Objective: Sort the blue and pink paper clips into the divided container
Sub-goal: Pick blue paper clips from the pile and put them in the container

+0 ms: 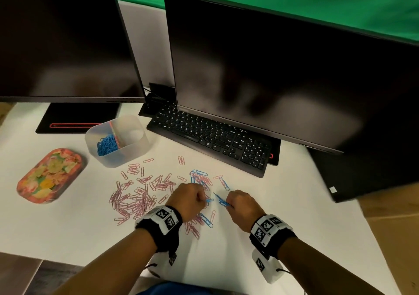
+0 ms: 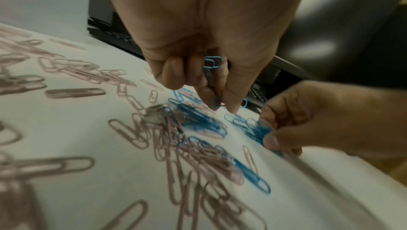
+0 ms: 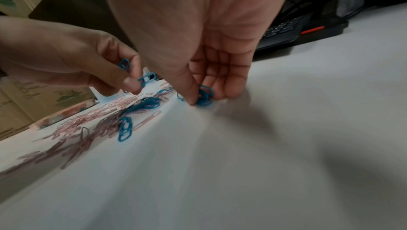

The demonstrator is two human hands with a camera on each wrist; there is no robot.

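Pink paper clips (image 1: 136, 197) lie scattered over the white desk, with a smaller cluster of blue paper clips (image 1: 200, 178) beyond my hands. The clear divided container (image 1: 116, 139) stands at the back left; blue clips (image 1: 106, 146) fill its left compartment. My left hand (image 1: 192, 198) curls round several blue clips (image 2: 212, 63) and pinches one (image 2: 216, 102) at its fingertips. My right hand (image 1: 238, 203) pinches a bunch of blue clips (image 3: 203, 97) between thumb and fingers, low on the desk. Both hands sit close together above the pile.
A floral tray (image 1: 51, 175) lies at the left. A black keyboard (image 1: 210, 138) and two dark monitors (image 1: 283, 72) stand behind the clips. A black monitor base (image 1: 74, 118) is behind the container. The desk's near and right edges are close.
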